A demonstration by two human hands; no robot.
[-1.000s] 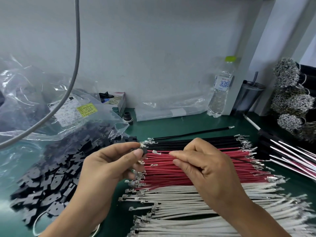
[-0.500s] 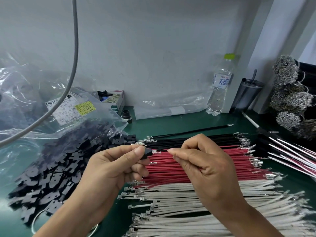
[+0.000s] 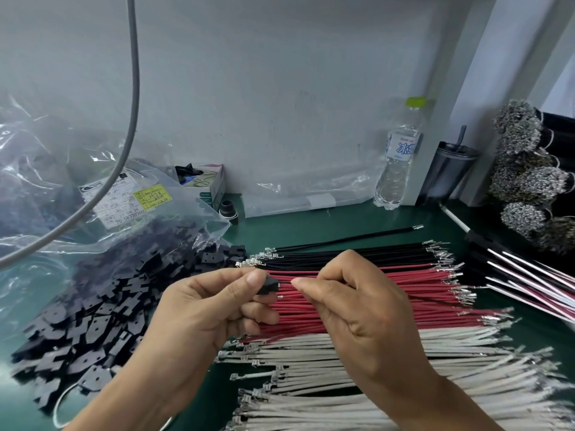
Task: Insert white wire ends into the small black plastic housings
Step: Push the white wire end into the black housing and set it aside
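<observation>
My left hand (image 3: 202,309) pinches a small black plastic housing (image 3: 268,286) between thumb and forefinger above the wire rows. Just to its right, my right hand (image 3: 357,312) pinches a thin wire (image 3: 284,283) whose metal tip meets the housing's open side. The hand hides most of that wire, so I cannot tell its colour. White wires (image 3: 357,368) with crimped ends lie in a row below both hands. A heap of loose black housings (image 3: 93,306) spreads at the left.
Red wires (image 3: 404,293) and black wires (image 3: 342,256) lie in rows behind the white ones on the green mat. A clear plastic bag (image 3: 46,181), a hanging grey cable (image 3: 133,88), a water bottle (image 3: 398,157), a dark cup (image 3: 448,172) and wire bundles (image 3: 522,169) surround them.
My right hand has brought the wire tip leftward from a small gap up to the housing held in my left hand. Both hands stay above the red wires.
</observation>
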